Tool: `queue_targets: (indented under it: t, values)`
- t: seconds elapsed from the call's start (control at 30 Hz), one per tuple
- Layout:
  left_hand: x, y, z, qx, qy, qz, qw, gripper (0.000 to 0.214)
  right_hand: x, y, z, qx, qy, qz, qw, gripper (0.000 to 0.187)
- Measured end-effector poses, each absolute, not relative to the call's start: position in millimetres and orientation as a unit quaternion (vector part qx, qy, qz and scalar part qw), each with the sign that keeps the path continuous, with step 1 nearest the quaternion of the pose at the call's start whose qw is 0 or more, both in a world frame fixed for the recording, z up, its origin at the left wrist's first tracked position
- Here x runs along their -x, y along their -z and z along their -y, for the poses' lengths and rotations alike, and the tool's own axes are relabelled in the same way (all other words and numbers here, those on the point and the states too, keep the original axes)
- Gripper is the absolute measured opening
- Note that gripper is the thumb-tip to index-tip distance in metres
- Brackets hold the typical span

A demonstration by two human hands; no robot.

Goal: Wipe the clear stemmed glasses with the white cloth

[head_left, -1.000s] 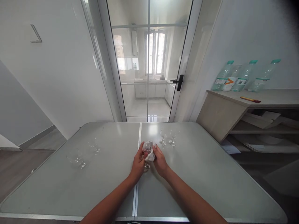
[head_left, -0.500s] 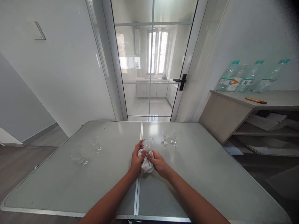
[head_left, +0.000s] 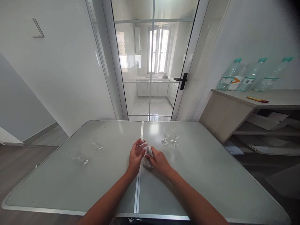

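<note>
Over the seam of the grey table, my left hand (head_left: 136, 156) is wrapped round the bowl of a clear stemmed glass (head_left: 142, 144). The glass is tilted, its bowl toward the left. My right hand (head_left: 159, 159) grips a white cloth (head_left: 148, 161) at the foot end of the glass; the cloth hides the stem and foot. Beyond my right hand, a stemmed glass (head_left: 165, 139) and another stemmed glass (head_left: 174, 139) stand upright side by side. At the left are two more, a nearer glass (head_left: 84, 161) and a farther glass (head_left: 99, 147); whether they stand or lie is hard to tell.
The grey folding table (head_left: 199, 175) has a metal rim and a metal strip (head_left: 137, 193) down its middle. Behind it is a glass door with a black handle (head_left: 183, 81). A shelf unit (head_left: 217, 115) at the right carries several plastic bottles (head_left: 249, 76) and an orange stick-like object (head_left: 257, 99).
The glass has tipped from upright to leaning left in my left hand. My right hand has brought the cloth round its foot end. The other glasses stay in place.
</note>
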State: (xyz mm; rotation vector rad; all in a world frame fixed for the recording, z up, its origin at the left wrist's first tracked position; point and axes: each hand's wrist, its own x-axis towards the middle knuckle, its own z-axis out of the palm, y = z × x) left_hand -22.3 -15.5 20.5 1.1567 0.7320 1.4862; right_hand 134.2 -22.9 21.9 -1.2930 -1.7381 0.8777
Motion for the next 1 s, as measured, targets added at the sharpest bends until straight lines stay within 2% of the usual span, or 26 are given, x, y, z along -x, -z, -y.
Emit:
queue_targets:
  t: [0.13, 0.2, 0.3, 0.43, 0.53, 0.6, 0.7, 0.8, 0.9, 1.0]
  values:
    - [23, -20, 10, -0.428, -0.621, -0.253, 0.606, 0.056, -133, -19, 23, 0.382, -0.628, 0.533, 0.419, 0.051]
    - [24, -22, 10, -0.416, -0.613, -0.242, 0.626, 0.057, -133, -17, 23, 0.344, -0.708, 0.465, 0.406, 0.057]
    - [24, -24, 10, -0.426, -0.622, -0.255, 0.605, 0.059, -135, -19, 23, 0.366, -0.65, 0.521, 0.415, 0.051]
    - [24, -23, 11, -0.439, -0.638, -0.292, 0.562, 0.055, -139, -28, 23, 0.473, -0.373, 0.678, 0.421, 0.021]
    - [24, -22, 9, -0.437, -0.639, -0.305, 0.554, 0.054, -139, -32, 23, 0.502, -0.287, 0.704, 0.412, 0.011]
    - [24, -21, 9, -0.435, -0.641, -0.302, 0.556, 0.054, -138, -31, 23, 0.483, -0.343, 0.684, 0.425, 0.018]
    - [23, -21, 9, -0.447, -0.637, -0.293, 0.556, 0.056, -140, -28, 22, 0.406, -0.553, 0.577, 0.443, 0.038]
    - [24, -22, 11, -0.479, -0.627, -0.284, 0.544, 0.061, -143, -25, 22, 0.332, -0.724, 0.445, 0.409, 0.05]
    - [25, -25, 12, -0.507, -0.625, -0.274, 0.527, 0.066, -145, -24, 23, 0.303, -0.755, 0.41, 0.413, 0.051]
    - [28, -28, 12, -0.523, -0.636, -0.286, 0.49, 0.061, -144, -25, 22, 0.312, -0.706, 0.448, 0.451, 0.048]
